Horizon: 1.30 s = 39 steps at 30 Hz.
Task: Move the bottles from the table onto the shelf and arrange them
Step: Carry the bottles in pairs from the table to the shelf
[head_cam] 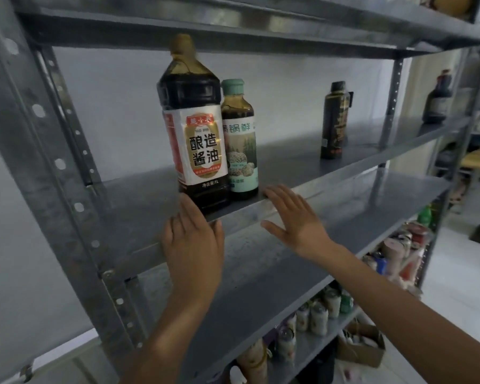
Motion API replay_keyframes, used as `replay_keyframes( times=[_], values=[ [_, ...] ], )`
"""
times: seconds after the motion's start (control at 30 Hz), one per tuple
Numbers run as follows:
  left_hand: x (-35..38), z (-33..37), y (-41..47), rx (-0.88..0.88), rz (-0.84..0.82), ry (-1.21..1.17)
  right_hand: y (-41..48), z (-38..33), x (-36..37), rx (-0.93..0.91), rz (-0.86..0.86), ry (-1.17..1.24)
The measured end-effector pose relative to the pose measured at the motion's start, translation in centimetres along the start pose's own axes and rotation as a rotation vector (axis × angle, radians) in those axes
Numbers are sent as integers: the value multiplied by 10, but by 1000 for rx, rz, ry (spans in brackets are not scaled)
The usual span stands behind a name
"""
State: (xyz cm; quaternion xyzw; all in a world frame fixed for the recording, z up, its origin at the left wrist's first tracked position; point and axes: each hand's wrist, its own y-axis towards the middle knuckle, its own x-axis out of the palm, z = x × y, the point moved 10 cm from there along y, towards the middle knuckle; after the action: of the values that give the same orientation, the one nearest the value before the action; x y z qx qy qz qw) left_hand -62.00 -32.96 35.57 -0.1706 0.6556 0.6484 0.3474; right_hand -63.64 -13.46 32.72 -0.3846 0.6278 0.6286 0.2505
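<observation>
A large dark soy sauce bottle with a white and gold label stands upright near the front edge of the grey metal shelf. Touching its right side is a smaller dark bottle with a pale green cap and label. Farther right on the same shelf stands a slim black bottle. My left hand is spread flat just below the big bottle, fingertips at the shelf's front edge. My right hand is also open, fingers straight, hovering at the edge right of the green-capped bottle. Neither hand holds anything.
Another dark bottle stands on the neighbouring rack to the right. The lower shelves hold several jars and small bottles, and a cardboard box sits on the floor. A steel upright bounds the shelf on the left.
</observation>
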Motion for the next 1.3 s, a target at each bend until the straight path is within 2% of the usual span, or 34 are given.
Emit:
replay_keyframes(
  times=[0.1,0.2,0.37,0.5,0.73,0.93,1.07,1.2,1.3],
  values=[
    [12,14,-27,108,44,-13,-28,4,-1,47,35,-6],
    [36,39,-60,249,17,-164,-69,29,18,191,-100,-79],
    [106,110,-138,474,-323,-289,-192,91,31,545,-231,-171],
    [138,172,-199,668,-484,-340,-305,121,17,809,-323,-243],
    [111,314,-325,1054,-668,-439,-536,124,-61,1330,-326,-353],
    [42,406,-442,1336,-756,-503,-701,81,-128,1685,-170,-379],
    [-8,457,-516,1464,-834,-562,-793,52,-162,1885,81,-283],
    [-53,502,-586,1502,-1070,-734,-876,26,-176,2133,230,-227],
    [-89,540,-630,1471,-1272,-927,-922,16,-196,2265,536,-202]
  ],
)
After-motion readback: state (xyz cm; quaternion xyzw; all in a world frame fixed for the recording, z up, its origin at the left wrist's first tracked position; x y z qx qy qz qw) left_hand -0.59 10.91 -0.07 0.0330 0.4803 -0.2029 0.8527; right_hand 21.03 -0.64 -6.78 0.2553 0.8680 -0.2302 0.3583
